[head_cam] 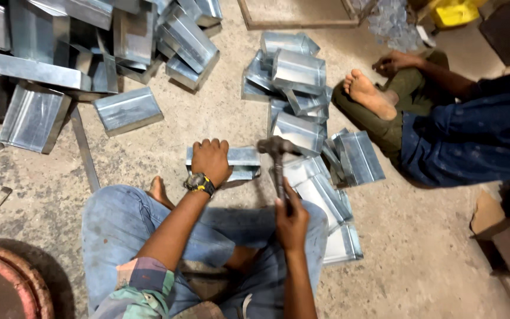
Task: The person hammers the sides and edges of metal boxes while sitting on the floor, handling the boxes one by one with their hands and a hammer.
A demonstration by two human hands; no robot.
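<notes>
My left hand (211, 160), with a watch on its wrist, presses down on a folded sheet-metal box piece (244, 159) that lies on the concrete floor in front of my crossed legs. A hammer (276, 149) is gripped by its handle in my right hand (291, 220). Its dark head hovers just right of the metal piece, at its right end.
Several more shiny metal box pieces lie to the right (320, 189) and ahead (296, 71), with a big heap at upper left (60, 53). Another person sits at right, their bare foot (370, 94) near the pieces. A thin metal strip (85, 150) lies at left.
</notes>
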